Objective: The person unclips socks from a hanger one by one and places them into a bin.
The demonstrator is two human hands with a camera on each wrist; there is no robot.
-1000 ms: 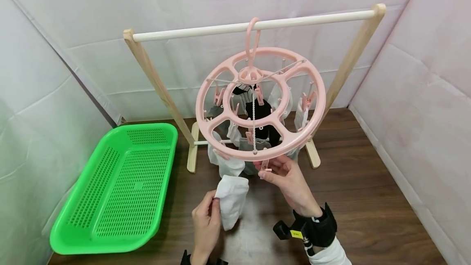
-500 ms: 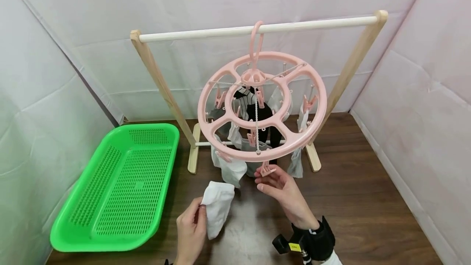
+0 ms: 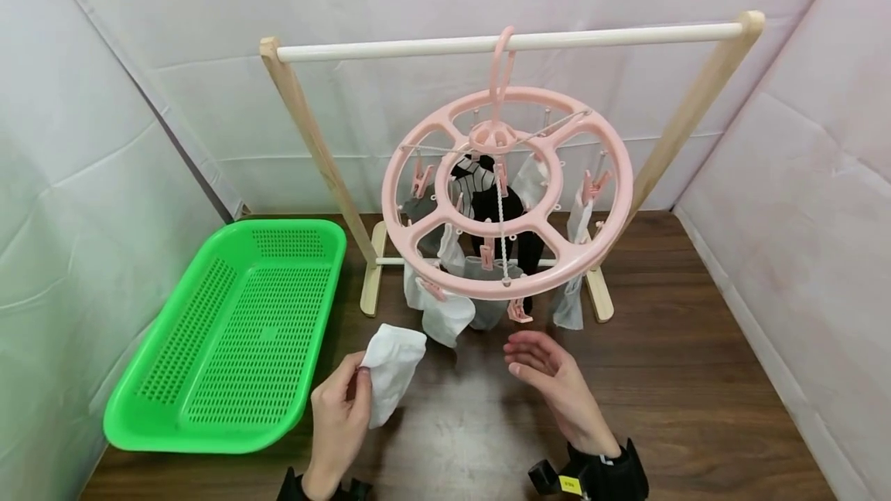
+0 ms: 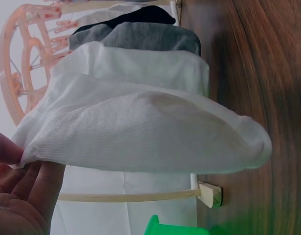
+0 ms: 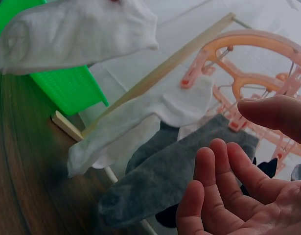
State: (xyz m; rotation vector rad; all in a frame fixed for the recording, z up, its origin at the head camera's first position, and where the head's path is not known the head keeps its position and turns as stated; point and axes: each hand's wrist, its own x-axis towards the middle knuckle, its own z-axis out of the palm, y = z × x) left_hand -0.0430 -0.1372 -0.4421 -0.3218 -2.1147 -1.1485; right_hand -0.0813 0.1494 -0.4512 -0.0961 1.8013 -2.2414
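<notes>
My left hand point(image 3: 341, 408) pinches a white sock point(image 3: 393, 369) by its cuff between thumb and fingers, left of the middle and above the table. In the left wrist view the sock point(image 4: 140, 127) stretches out sideways from the fingertips. My right hand point(image 3: 553, 377) holds nothing, its fingers loosely bent, just below a pink clothespin point(image 3: 518, 310) on the front rim of the round pink drying hanger point(image 3: 571, 260). Pegged to that hanger are another white sock point(image 3: 447, 319), grey socks point(image 5: 155, 176) and dark ones, partly hidden behind its ring.
The hanger hooks over a white rod point(image 3: 390, 49) on a wooden stand point(image 3: 306, 122). A green plastic basket point(image 3: 327, 315) stands at the left on the brown wooden table point(image 3: 696, 377). White fabric walls point(image 3: 807, 161) surround the table at the back and sides.
My right hand has let go of the front clothespin and drawn down toward me. My left hand has moved left with the white sock, away from the hanger.
</notes>
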